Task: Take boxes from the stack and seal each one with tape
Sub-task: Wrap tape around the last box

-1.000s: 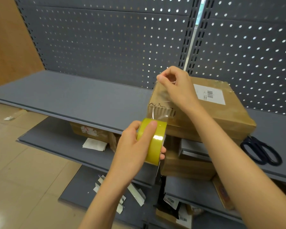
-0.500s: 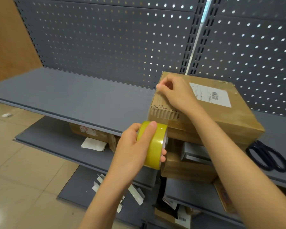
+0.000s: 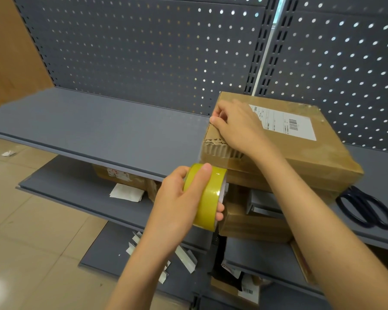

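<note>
A brown cardboard box (image 3: 311, 157) with a white barcode label lies on the grey shelf (image 3: 94, 130), its torn left end facing me. My left hand (image 3: 179, 202) grips a yellow roll of tape (image 3: 207, 195) just below the box's near left corner. A clear strip of tape runs from the roll up over that end. My right hand (image 3: 238, 128) rests on the box's top left edge, with thumb and fingers pinching the tape end down onto the cardboard.
Black scissors (image 3: 365, 211) lie on the shelf right of the box. Lower shelves hold more cardboard boxes (image 3: 251, 222), white paper scraps (image 3: 126, 192) and packaging. A perforated grey back panel (image 3: 143, 52) rises behind. Tiled floor lies at the left.
My right hand has come down from above the box and now presses the tape end onto the box's top left edge. The roll in my left hand has stayed about where it was.
</note>
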Tool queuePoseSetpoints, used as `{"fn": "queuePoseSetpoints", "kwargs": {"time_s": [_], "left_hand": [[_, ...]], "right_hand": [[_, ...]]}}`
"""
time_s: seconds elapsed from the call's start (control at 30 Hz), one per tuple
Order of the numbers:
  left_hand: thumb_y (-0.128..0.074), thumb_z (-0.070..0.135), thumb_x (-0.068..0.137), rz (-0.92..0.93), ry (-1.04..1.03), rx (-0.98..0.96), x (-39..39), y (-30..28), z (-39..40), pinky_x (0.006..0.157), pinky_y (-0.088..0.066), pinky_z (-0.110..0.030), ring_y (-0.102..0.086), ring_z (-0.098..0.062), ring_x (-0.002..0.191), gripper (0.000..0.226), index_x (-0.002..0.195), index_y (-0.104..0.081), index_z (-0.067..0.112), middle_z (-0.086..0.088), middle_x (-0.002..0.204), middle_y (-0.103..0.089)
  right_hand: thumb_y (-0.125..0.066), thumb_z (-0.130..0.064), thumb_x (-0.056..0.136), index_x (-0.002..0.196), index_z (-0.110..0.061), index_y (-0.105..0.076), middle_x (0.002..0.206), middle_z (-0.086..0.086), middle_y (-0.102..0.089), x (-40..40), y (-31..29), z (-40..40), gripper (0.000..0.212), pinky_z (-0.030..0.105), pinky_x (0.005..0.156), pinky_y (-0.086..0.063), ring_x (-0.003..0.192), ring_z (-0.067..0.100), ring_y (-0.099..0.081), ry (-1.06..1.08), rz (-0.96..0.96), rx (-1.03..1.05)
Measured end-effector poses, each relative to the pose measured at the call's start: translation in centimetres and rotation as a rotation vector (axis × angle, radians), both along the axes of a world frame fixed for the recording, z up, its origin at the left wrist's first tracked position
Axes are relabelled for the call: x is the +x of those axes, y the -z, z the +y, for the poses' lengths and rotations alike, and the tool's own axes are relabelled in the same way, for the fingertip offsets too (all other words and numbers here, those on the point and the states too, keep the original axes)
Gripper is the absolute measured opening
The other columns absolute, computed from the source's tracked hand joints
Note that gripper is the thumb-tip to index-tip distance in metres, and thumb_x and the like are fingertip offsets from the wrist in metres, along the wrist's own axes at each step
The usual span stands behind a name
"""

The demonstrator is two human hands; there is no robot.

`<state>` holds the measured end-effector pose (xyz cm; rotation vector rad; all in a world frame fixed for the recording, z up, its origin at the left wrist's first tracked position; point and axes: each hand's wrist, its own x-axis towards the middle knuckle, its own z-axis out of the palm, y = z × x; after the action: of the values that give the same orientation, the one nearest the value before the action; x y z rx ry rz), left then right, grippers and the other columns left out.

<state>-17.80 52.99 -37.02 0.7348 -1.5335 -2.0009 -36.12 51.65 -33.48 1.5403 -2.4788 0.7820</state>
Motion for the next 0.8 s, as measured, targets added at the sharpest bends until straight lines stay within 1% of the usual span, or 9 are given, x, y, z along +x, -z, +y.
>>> {"fn": "queuePoseSetpoints", "kwargs": {"time_s": [0.1, 0.2, 0.27, 0.33, 0.4, 0.5, 0.57, 0.63, 0.8], "left_hand": [[-0.055, 0.035, 0.09, -0.001, 0.002, -0.004, 0.0, 0.1, 0.0, 0.053, -0.05, -0.032, -0.059, -0.022, 0.048, 0.029, 0.098, -0.052, 0.007, -0.011, 0.055, -0.061], [-0.055, 0.035, 0.091, -0.003, -0.003, -0.008, 0.0, 0.2, 0.0, 0.054, -0.05, -0.033, -0.059, -0.023, 0.048, 0.03, 0.099, -0.052, 0.006, -0.011, 0.057, -0.062], [-0.055, 0.034, 0.091, -0.004, -0.006, -0.01, -0.1, 0.3, 0.0, 0.053, -0.05, -0.032, -0.06, -0.023, 0.048, 0.03, 0.099, -0.053, 0.006, -0.011, 0.057, -0.062], [-0.055, 0.034, 0.091, -0.01, -0.01, -0.014, -0.1, 0.3, 0.0, 0.053, -0.05, -0.033, -0.06, -0.023, 0.048, 0.028, 0.097, -0.053, 0.007, -0.011, 0.057, -0.063], [-0.054, 0.034, 0.092, -0.018, -0.003, -0.024, -0.2, 0.4, 0.0, 0.055, -0.05, -0.034, -0.061, -0.025, 0.049, 0.025, 0.096, -0.052, 0.009, -0.012, 0.058, -0.064], [-0.053, 0.033, 0.094, -0.023, 0.002, -0.031, -0.3, 0.5, 0.0, 0.056, -0.051, -0.034, -0.061, -0.026, 0.049, 0.023, 0.096, -0.051, 0.01, -0.013, 0.059, -0.065], [-0.052, 0.032, 0.094, -0.025, 0.0, -0.028, -0.4, 0.5, 0.1, 0.058, -0.052, -0.036, -0.062, -0.026, 0.049, 0.024, 0.096, -0.052, 0.009, -0.014, 0.06, -0.066], [-0.052, 0.032, 0.094, -0.031, -0.006, -0.034, -0.4, 0.6, 0.2, 0.06, -0.053, -0.037, -0.063, -0.026, 0.05, 0.024, 0.096, -0.052, 0.008, -0.015, 0.061, -0.066], [-0.051, 0.036, 0.094, -0.081, -0.046, -0.166, 0.0, 0.9, 0.3, 0.067, -0.057, -0.042, -0.069, -0.023, 0.057, 0.023, 0.093, -0.056, 0.013, -0.008, 0.06, -0.069]], "right_hand": [[-0.046, -0.029, 0.099, 0.103, -0.021, -0.055, 0.104, 0.001, -0.053, 0.1, -0.1, 0.1, 0.012, 0.035, 0.081, -0.033, 0.108, 0.023, -0.043, 0.017, 0.031, 0.03], [-0.047, -0.03, 0.098, 0.124, -0.025, -0.049, 0.116, 0.001, -0.053, 0.1, -0.1, 0.2, 0.026, 0.04, 0.092, -0.036, 0.114, 0.023, -0.042, 0.023, -0.024, 0.049], [-0.045, -0.028, 0.099, 0.126, -0.02, -0.047, 0.119, 0.001, -0.053, 0.1, -0.2, 0.1, 0.028, 0.041, 0.095, -0.036, 0.115, 0.023, -0.043, 0.032, -0.077, 0.032], [-0.039, -0.025, 0.101, 0.123, -0.015, -0.05, 0.122, 0.002, -0.053, 0.3, -0.7, 0.4, 0.026, 0.035, 0.094, -0.037, 0.116, 0.021, -0.046, 0.032, -0.166, -0.065], [-0.032, -0.024, 0.104, 0.125, -0.01, -0.052, 0.128, 0.003, -0.053, 1.0, -1.3, 1.3, 0.033, 0.026, 0.093, -0.033, 0.119, 0.018, -0.046, -0.003, -0.199, -0.114], [-0.025, -0.031, 0.105, 0.137, -0.003, -0.044, 0.14, 0.009, -0.046, 3.1, -1.7, 2.6, 0.046, 0.027, 0.1, -0.026, 0.13, 0.02, -0.038, -0.119, -0.075, 0.088], [-0.021, -0.039, 0.104, 0.149, -0.005, -0.026, 0.155, 0.008, -0.028, 4.1, -1.2, 2.5, 0.056, 0.026, 0.109, -0.016, 0.144, 0.018, -0.02, -0.16, 0.0, 0.271], [-0.017, -0.044, 0.103, 0.152, -0.006, -0.014, 0.16, 0.008, -0.013, 4.2, -0.3, 2.0, 0.062, 0.028, 0.114, -0.009, 0.147, 0.018, -0.008, -0.135, 0.079, 0.385], [-0.015, -0.049, 0.102, 0.152, -0.006, -0.007, 0.161, 0.009, -0.004, 3.9, 0.7, 1.6, 0.066, 0.028, 0.116, -0.007, 0.148, 0.017, -0.005, -0.065, 0.163, 0.405]]}}
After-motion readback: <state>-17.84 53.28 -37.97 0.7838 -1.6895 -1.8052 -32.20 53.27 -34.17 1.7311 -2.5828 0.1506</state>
